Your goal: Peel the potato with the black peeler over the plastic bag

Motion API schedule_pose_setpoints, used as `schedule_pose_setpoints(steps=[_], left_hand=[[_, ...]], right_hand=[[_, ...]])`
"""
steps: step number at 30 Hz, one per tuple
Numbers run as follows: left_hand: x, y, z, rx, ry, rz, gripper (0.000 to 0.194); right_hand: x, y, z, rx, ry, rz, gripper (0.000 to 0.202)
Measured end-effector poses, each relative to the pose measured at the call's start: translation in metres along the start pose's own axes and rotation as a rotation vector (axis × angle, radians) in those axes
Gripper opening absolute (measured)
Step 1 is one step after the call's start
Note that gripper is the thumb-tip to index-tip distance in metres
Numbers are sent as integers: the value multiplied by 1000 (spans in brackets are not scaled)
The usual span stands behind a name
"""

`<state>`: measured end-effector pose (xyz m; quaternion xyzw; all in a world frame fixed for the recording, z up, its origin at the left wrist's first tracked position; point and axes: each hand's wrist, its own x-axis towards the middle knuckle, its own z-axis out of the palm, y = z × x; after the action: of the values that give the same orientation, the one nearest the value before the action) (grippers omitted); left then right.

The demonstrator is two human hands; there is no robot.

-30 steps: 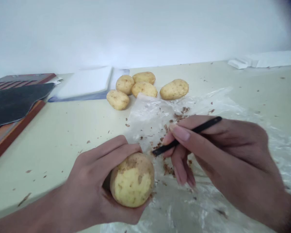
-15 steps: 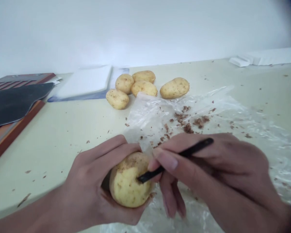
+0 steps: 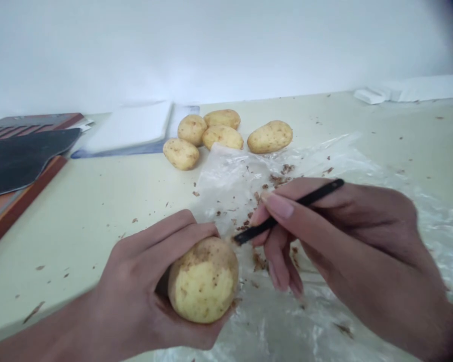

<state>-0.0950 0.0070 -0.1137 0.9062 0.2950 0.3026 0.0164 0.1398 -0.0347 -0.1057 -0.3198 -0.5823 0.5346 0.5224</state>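
My left hand (image 3: 147,286) is wrapped round a potato (image 3: 204,281), low and left of the middle. Pale yellow flesh shows on the near face of this potato, with brown skin above and small dark spots. Between the thumb and fingers of my right hand (image 3: 335,241) is a thin black stick-like tool (image 3: 290,213). Its lower left tip is just off the upper right side of the potato, with a bit of brown matter on it. Under both hands lies a crumpled clear plastic sheet (image 3: 226,176) strewn with brown peel scraps.
Several whole potatoes (image 3: 270,137) sit behind the plastic sheet. Further left are a white pad (image 3: 132,125) on a blue-edged sheet and a dark flat board (image 3: 26,156) over a reddish frame. A white folded strip (image 3: 419,89) lies at the back right. Scraps dot the table (image 3: 79,216).
My right hand has moved up and to the right, lifting the tool's tip away from the peeled face of the potato. My left hand has hardly moved.
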Motion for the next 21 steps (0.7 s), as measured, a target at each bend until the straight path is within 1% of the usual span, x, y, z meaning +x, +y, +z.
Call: schedule_pose_setpoints(steps=[3,4,5,8,10,13,15,17,19,21], left_hand=[[-2,-2,1,-72,-36,-40,57],[-3,-2,2,-77,-37,-56,57],[-3,-2,2,-64,-34,-57,59],[-3,-1,1,4,2,-14,67],[-2,-1,1,4,4,-3,64],[-2,-1,1,-77,-10,-66,56],[-2,-1,1,-94,-13,-92,56],[-2,-1,1,-33,-19,-43,60],[-1,-2,1,16,-7,-3,63],[0,-2,2,-19,6,-19,59]], right_hand=[[-6,-3,6,-98,-8,-237,52],[-7,-3,9,-138,-11,-262,57],[-6,-3,11,-167,-10,-263,61],[8,-3,17,-190,15,-176,61],[21,-3,19,-184,40,-151,60],[33,-4,16,-168,51,-144,62],[31,-4,10,-161,54,-150,63],[22,-4,4,-158,43,-171,64],[9,-5,1,-158,-7,-235,65],[-1,-6,1,-177,-60,-310,66]])
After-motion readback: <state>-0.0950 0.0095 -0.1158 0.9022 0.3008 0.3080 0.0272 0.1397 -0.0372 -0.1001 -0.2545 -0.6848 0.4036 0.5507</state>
